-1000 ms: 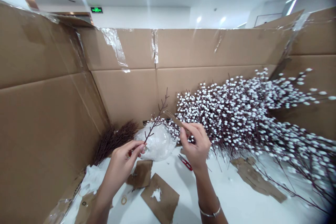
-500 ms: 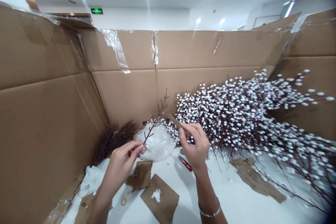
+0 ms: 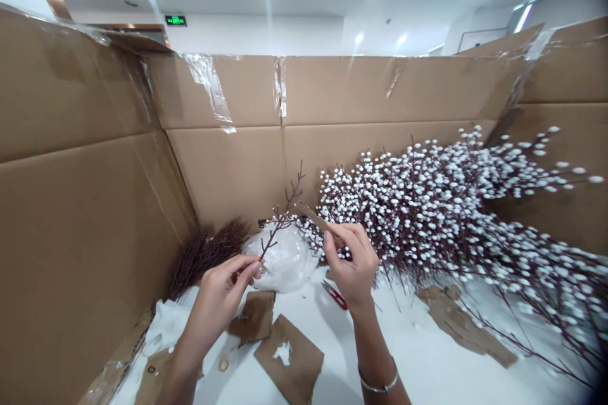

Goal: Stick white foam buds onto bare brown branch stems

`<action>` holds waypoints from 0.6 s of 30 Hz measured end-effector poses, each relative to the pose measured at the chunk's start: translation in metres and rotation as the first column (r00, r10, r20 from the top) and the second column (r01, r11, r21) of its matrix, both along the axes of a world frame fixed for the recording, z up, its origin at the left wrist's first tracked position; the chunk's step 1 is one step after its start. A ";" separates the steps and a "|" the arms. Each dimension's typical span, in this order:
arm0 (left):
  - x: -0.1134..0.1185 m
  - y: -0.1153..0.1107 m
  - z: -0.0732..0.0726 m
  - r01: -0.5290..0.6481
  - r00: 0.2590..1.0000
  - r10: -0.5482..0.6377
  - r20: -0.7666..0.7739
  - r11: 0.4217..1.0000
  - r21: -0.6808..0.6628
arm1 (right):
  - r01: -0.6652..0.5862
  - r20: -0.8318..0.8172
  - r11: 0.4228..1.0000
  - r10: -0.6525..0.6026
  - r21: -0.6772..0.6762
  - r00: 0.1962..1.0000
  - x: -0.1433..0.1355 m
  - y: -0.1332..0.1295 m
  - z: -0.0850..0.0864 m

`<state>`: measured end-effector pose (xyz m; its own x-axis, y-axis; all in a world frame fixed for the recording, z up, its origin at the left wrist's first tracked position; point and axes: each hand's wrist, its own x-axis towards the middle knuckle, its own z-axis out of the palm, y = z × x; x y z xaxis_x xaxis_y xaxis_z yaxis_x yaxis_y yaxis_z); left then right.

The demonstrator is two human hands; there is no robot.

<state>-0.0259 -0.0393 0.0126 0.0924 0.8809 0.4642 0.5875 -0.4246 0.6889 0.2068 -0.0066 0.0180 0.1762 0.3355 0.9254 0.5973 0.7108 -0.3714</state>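
Between thumb and fingers, my left hand point(image 3: 232, 281) pinches the lower end of a bare dark brown twig point(image 3: 269, 243) that slants up to the right. My right hand point(image 3: 352, 262) is closed on a narrow cardboard strip point(image 3: 312, 216), whose far end reaches toward the twig's upper part. Whether the strip touches the twig, I cannot tell. Behind the twig lies a clear plastic bag point(image 3: 285, 259) of white bits. Red-handled thread snips point(image 3: 335, 295) rest on the white table just left of my right wrist.
Branches with white buds point(image 3: 408, 209) pile up at the right. A bundle of bare twigs point(image 3: 206, 256) lies at the left. Cardboard pieces point(image 3: 299, 370), a rubber band point(image 3: 223, 363) and a torn cardboard scrap point(image 3: 468, 329) are on the table. Tall cardboard walls point(image 3: 228, 171) surround it.
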 end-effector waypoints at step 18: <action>0.000 0.000 -0.002 0.022 0.999 -0.023 -0.036 0.999 -0.029 | 0.117 -0.087 0.988 -0.108 0.104 0.990 0.004 0.001 0.000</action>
<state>-0.0262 -0.0394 0.0103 0.1285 0.8913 0.4348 0.6032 -0.4182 0.6791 0.2108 -0.0060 0.0177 0.2833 0.2075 0.9363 0.6468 0.6795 -0.3463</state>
